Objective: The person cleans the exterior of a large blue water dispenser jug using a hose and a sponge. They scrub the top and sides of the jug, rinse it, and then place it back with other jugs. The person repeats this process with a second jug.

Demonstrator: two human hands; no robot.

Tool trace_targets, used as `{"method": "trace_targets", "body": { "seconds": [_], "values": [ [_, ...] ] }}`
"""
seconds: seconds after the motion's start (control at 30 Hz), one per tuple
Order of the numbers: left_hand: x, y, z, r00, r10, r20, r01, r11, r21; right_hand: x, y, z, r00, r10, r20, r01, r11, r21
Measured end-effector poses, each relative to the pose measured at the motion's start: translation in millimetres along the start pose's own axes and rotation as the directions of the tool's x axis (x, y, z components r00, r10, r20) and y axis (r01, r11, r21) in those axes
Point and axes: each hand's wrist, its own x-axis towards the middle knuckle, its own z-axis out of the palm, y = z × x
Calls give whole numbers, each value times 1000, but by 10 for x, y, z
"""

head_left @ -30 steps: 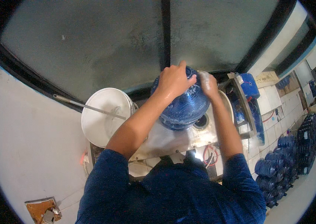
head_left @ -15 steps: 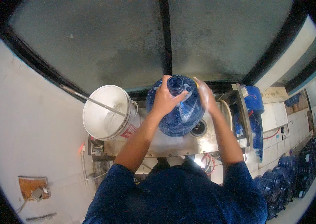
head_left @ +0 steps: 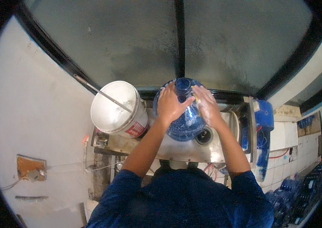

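Note:
A large translucent blue water jug [head_left: 185,125], wet and specked with suds, stands on a metal counter [head_left: 176,151] with its open neck toward me. On the jug's shoulder, my left hand [head_left: 169,105] grips beside the neck, its thumb stretched along the near side and its fingers on the left. My right hand [head_left: 209,108], white with foam, presses a yellow sponge [head_left: 194,92] against the jug's right shoulder. Only a sliver of the sponge shows past the fingers.
Left of the jug stands a white bucket [head_left: 132,124] with a metal rod [head_left: 102,92] leaning in it. A dark round fitting [head_left: 204,136] sits in the counter by the jug. Dark-framed glass [head_left: 142,45] rises behind. Several blue jugs [head_left: 288,195] stand at the lower right.
My right hand and the sponge have moved inward, closer to the jug's neck. My left hand has spread lower on the shoulder. The whole view has shifted slightly.

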Motion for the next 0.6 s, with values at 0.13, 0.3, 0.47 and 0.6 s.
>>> {"method": "trace_targets", "body": {
  "seconds": [0.13, 0.3, 0.47, 0.6],
  "values": [
    [-52, -24, 5, 998, 42, 49, -45, 998, 54, 206, 565, 193, 987, 111, 115, -89, 980, -180],
    [-39, -31, 28, 996, 60, -67, -67, 991, -117, 741, 373, 386, 851, 415, 322, -442, 897, 12],
    [23, -152, 137, 995, 27, -96, -63, 913, -403, 459, -619, 386, 799, 598, -60, -303, 486, 820],
    [111, -94, 295, 964, 111, -241, -251, 678, -690, 527, -468, 574, 787, 586, -192, -348, 679, 647]
  ]
}}
